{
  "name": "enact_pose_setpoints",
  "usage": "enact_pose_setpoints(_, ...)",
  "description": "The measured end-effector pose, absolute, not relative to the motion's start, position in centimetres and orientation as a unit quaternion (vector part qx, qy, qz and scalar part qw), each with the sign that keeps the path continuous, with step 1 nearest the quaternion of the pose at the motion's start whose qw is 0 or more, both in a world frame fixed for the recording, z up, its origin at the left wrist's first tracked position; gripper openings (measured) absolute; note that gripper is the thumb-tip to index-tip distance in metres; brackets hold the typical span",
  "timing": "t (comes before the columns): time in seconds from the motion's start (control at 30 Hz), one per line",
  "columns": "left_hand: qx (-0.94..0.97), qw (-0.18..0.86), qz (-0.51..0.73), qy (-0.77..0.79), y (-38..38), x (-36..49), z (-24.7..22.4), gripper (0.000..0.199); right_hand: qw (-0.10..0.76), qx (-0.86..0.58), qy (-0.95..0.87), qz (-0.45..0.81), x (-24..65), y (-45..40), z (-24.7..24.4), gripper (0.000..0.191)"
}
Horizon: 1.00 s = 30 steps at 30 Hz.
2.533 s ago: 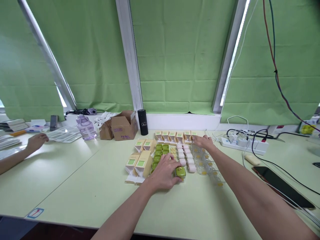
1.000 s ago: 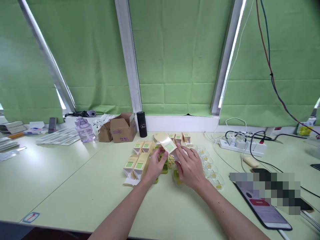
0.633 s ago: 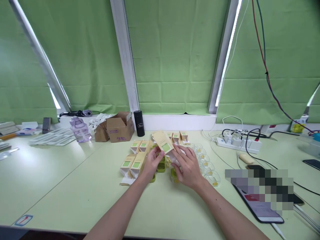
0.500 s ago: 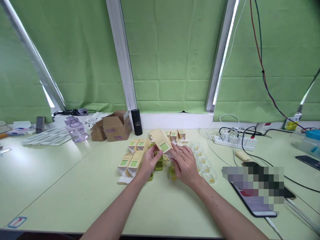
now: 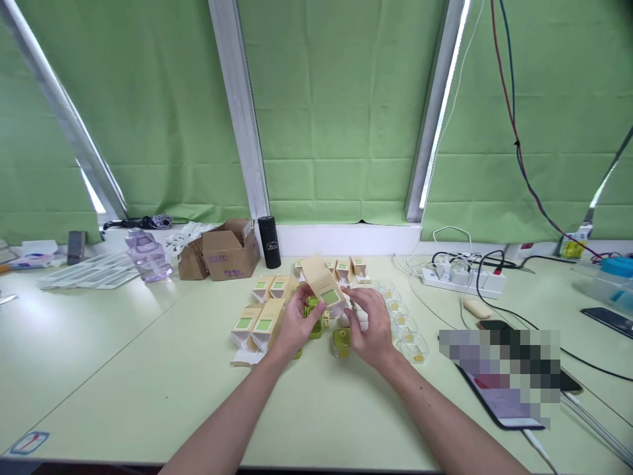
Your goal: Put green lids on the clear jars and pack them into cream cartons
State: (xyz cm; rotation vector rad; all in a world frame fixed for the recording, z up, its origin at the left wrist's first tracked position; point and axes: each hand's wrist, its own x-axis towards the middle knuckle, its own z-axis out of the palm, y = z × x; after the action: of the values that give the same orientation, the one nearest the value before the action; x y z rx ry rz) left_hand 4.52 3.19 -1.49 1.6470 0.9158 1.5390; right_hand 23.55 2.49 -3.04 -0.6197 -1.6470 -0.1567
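My left hand is wrapped round a small beige paper box with a green window, held tilted above the table. At the box's lower right end, where white flaps show, my right hand has its thumb and curled fingers on the edge. Just below sits a green-filled small container. Left of my left hand stand several matching paper boxes, their white flaps hanging open. Right of my right hand lie clear plastic lids with yellow spots. More green containers are partly hidden behind my hands.
At the back are a brown cardboard box, a black bottle and a purple bottle. A power strip with cables and a charging phone lie on the right. More paper boxes stand behind my hands.
The paper box has shifted slightly right and down and is turned a little. My right hand's fingers, laid along its end before, are now more curled, and the flaps show more.
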Motion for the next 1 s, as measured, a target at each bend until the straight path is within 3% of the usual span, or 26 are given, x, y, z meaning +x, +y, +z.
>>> enact_pose_setpoints(0.2,0.677,0.231,0.572,0.401,2.1,4.6,-1.7,0.047,0.631,-0.341,-0.697,-0.014,24.0,2.5,-2.7,0.046)
enact_pose_setpoints(0.4,0.773,0.06,0.52,0.358,1.9,4.5,-2.1,0.058,0.598,-0.315,-0.737,-0.01,24.4,2.9,-2.7,0.055)
enact_pose_setpoints(0.53,0.784,-0.02,0.513,0.349,2.0,4.5,-2.2,0.049,0.592,-0.309,-0.744,-0.027,24.4,2.9,-2.9,0.053)
enact_pose_setpoints(0.73,0.764,-0.045,0.54,0.351,2.0,4.5,-2.3,0.038,0.574,-0.281,-0.765,-0.083,24.7,2.7,-3.2,0.063)
enact_pose_setpoints(1.0,0.767,-0.028,0.55,0.328,1.6,4.5,-2.0,0.047,0.575,-0.264,-0.765,-0.118,24.6,2.6,-3.4,0.069)
